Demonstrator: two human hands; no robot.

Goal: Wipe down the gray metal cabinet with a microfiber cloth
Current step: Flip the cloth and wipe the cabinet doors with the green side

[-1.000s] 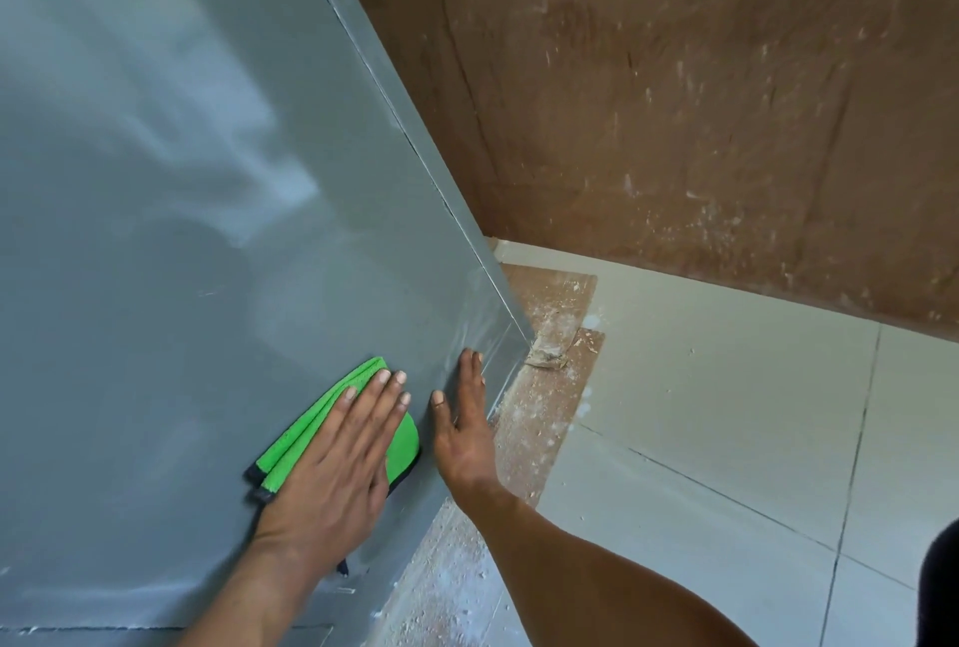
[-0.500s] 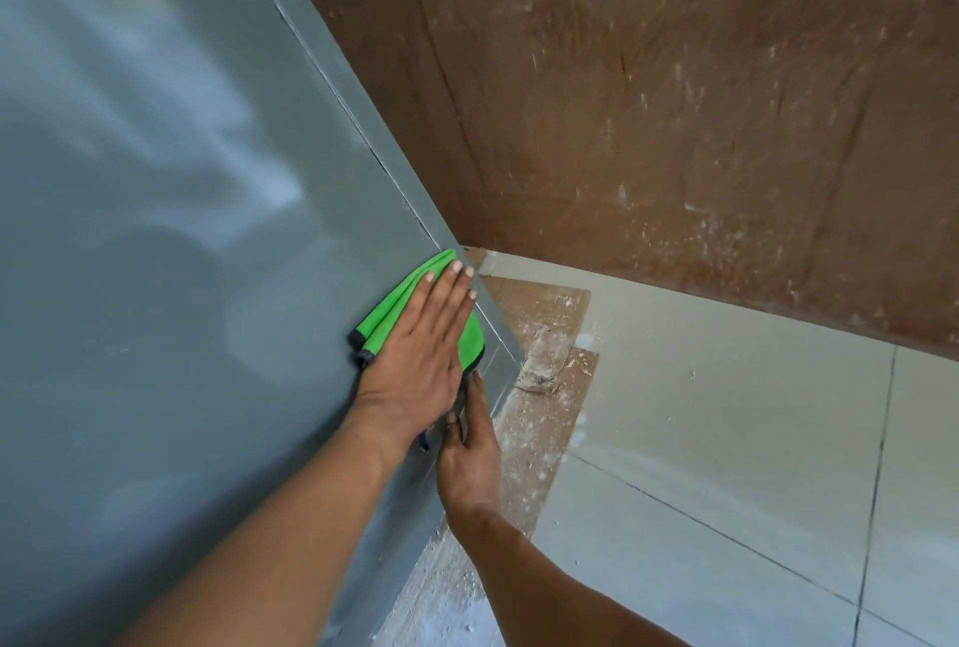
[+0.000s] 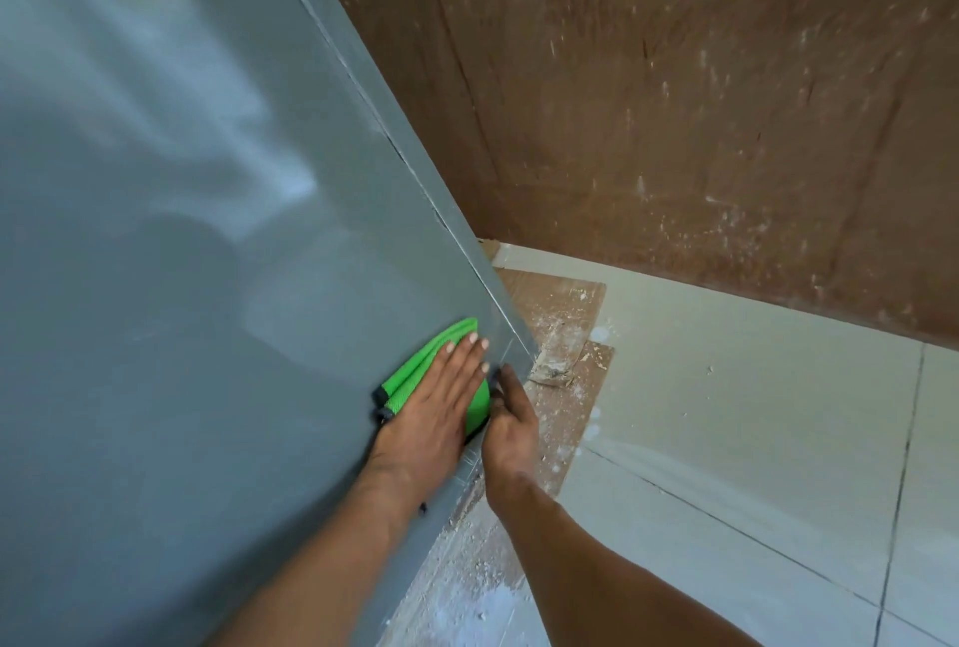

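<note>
The gray metal cabinet [image 3: 171,283] fills the left half of the view, its side panel sloping down to a bottom corner near the floor. A folded green microfiber cloth [image 3: 415,370] with a dark edge lies flat against the panel near that corner. My left hand [image 3: 433,413] presses on the cloth with straight fingers. Right beside it, my right hand [image 3: 511,431] rests against the cabinet's front edge, fingers extended along it.
A brown, paint-flecked board wall [image 3: 700,127] stands behind the cabinet. Brown cardboard [image 3: 563,335] dusted with white debris lies on the floor at the cabinet's foot. Pale floor tiles [image 3: 752,439] spread to the right.
My left hand slid the cloth from lower on the panel toward the cabinet's front edge, then slightly back down. My right hand stayed on the edge, and the two hands now nearly touch.
</note>
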